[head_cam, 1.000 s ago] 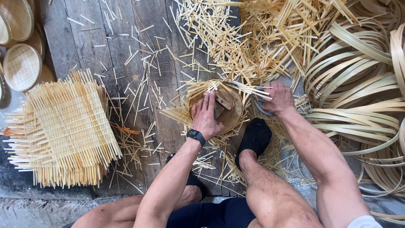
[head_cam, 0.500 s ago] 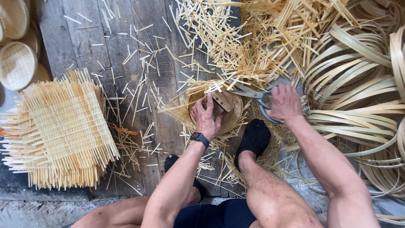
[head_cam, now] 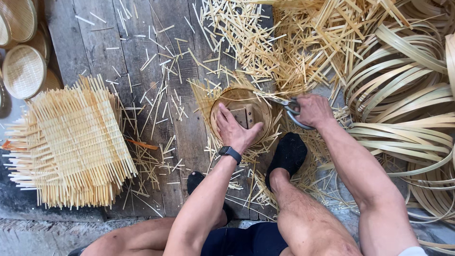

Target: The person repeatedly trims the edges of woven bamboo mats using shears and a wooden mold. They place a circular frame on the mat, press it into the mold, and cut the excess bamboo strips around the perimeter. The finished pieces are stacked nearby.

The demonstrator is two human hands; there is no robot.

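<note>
Trimming hazard: scissors working at the rim of a small round bamboo basket

The basket (head_cam: 241, 114) is sitting on the plank floor (head_cam: 118, 57); the left hand (head_cam: 235, 132) is pressing flat inside it, the right hand (head_cam: 312, 110) is gripping scissors (head_cam: 290, 108). The blades may be closing near the left fingers, and loose bamboo strips (head_cam: 265, 47) could be snagging the cut.

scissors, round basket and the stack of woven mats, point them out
scissors (head_cam: 290, 105), head view, on the grey handle loop by the right hand.
round basket (head_cam: 237, 93), head view, on its far rim.
stack of woven mats (head_cam: 71, 142), head view, on the top mat's middle.
</note>
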